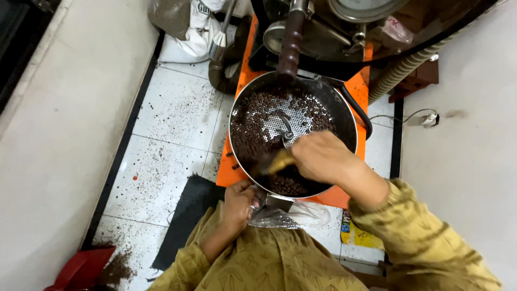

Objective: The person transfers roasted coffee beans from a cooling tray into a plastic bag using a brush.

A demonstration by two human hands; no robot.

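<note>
Blurred brush (277, 161) tilted over dark beans (253, 126) in round tray (344, 116).

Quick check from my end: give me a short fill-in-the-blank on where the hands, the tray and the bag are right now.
1. The right hand holds a brush inside the round metal ____ of dark beans.
2. The left hand holds a clear plastic ____ under the tray's front edge.
3. The machine's base under the tray is coloured ____.
4. A red dustpan lies on the ____ at lower left.

Missing words: tray; bag; orange; floor
</note>
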